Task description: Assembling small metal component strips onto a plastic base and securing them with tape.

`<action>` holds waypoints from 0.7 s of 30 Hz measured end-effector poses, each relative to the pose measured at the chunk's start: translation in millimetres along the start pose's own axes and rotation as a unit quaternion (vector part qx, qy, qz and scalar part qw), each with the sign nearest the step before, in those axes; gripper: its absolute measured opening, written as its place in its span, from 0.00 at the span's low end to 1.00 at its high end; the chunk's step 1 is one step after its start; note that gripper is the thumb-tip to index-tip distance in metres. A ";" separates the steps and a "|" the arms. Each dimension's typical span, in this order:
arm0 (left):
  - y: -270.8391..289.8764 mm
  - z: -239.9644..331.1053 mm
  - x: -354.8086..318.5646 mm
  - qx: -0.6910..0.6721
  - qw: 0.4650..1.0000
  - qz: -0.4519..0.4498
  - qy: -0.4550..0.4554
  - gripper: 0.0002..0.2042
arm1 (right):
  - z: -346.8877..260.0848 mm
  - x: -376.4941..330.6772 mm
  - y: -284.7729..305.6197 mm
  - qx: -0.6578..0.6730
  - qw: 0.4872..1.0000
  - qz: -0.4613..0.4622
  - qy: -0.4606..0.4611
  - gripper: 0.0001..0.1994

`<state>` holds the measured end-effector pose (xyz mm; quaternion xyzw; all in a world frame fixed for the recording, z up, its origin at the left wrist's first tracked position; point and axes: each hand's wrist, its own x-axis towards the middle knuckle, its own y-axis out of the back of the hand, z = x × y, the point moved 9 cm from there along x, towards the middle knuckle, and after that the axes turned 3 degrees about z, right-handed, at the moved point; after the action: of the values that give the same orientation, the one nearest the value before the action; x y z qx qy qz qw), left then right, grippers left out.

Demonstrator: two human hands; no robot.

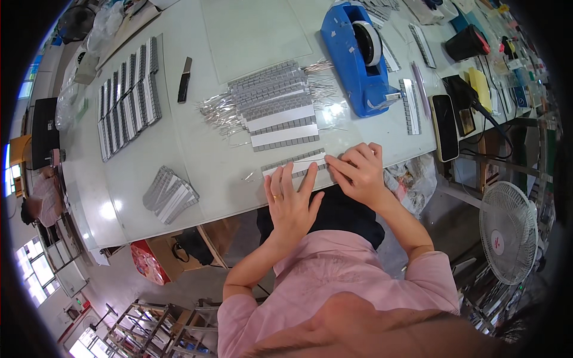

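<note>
In front of me, near the table's front edge, lies a strip point(302, 159) with a white middle band and small grey tiles along both long sides. My left hand point(292, 201) rests on it with the fingers stretched and spread. At the strip's right end my right hand point(360, 174) has thumb and forefinger pinched together. What sits between those fingertips is too small to make out. Just beyond is a stack of similar tiled strips point(283, 122), with thin wires point(221, 114) sticking out at its sides.
A blue tape dispenser point(358, 65) stands right of the stack. A knife point(185, 80) lies to the left, near rows of tiled strips point(128, 98). A smaller strip pile point(171, 194) sits at the front left. At right are a phone point(444, 128) and a floor fan point(508, 232).
</note>
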<state>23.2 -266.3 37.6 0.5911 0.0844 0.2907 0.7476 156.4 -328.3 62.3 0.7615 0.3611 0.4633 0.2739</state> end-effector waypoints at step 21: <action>-0.7 -3.9 -0.3 -0.025 0.999 -0.003 0.024 0.33 | -14.5 6.9 -5.7 -0.040 0.996 -0.025 0.076 0.13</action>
<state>21.4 -263.2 35.8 0.5652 0.0967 0.3042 0.7607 143.8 -318.2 67.6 0.7029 0.3814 0.5271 0.2875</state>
